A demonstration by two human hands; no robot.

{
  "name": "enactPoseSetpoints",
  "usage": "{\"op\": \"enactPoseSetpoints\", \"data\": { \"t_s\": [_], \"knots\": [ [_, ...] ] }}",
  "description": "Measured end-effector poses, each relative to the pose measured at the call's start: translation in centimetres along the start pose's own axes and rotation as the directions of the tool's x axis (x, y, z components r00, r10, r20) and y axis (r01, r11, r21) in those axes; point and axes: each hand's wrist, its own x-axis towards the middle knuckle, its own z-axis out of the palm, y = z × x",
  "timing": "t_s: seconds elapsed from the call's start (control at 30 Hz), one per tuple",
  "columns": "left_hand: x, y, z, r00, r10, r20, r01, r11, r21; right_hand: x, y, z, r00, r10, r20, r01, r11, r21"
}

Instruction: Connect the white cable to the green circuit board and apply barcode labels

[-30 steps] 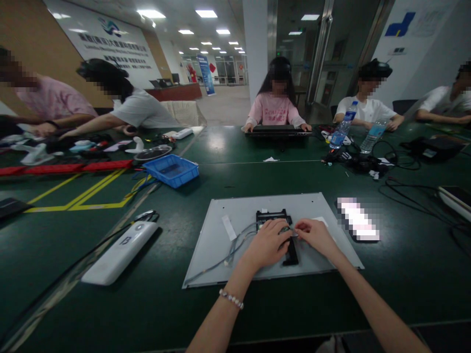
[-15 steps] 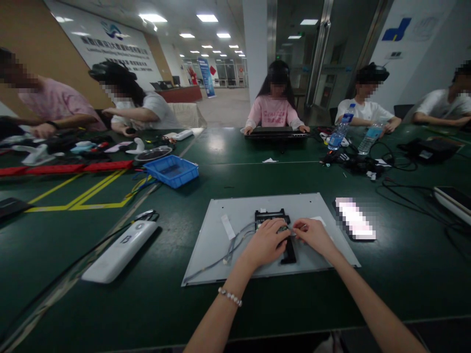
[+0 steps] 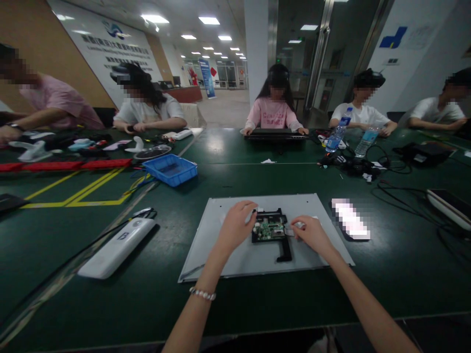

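A green circuit board (image 3: 270, 229) sits in a black plastic bracket (image 3: 285, 250) on a pale flat panel (image 3: 224, 260). My left hand (image 3: 237, 225) hovers at the board's left edge, its fingers loosely stretched and apart. It hides part of the grey wires at the panel's left side. On the other side of the board, my right hand (image 3: 311, 233) has thumb and fingertips pinched together. They are on a thin, pale flat cable (image 3: 290, 231) that reaches toward the board's right edge; its end is too small to make out.
Left of the panel lies a white power bank (image 3: 119, 247) with a black cable. A phone (image 3: 351, 220) lies to the right. Farther off are a blue tray (image 3: 172, 171), two water bottles (image 3: 338, 132), tangled black cables (image 3: 353, 164) and several people seated round the table.
My left hand has moved left off the circuit board, uncovering it. My right hand stays pinched at the board's right edge. The view has shifted slightly.
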Motion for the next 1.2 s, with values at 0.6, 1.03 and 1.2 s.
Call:
{"op": "enactPoseSetpoints", "data": {
  "t_s": [0.6,1.03,1.2],
  "knots": [
    [-4.0,-10.1,-0.1,0.910,-0.415,0.015,0.414,0.910,0.036,-0.4,-2.4,-1.8,0.982,-0.008,-0.188,0.023,0.997,0.073],
    [-4.7,-6.3,-4.9,0.769,-0.640,0.013,0.553,0.654,-0.517,-0.7,-3.0,-0.7,0.974,-0.175,-0.144,0.144,0.968,-0.205],
    [-6.0,-5.1,-3.7,0.791,-0.610,0.049,0.563,0.693,-0.451,-1.2,-6.1,0.0,0.955,-0.294,-0.038,0.284,0.944,-0.170]
  ]
}}
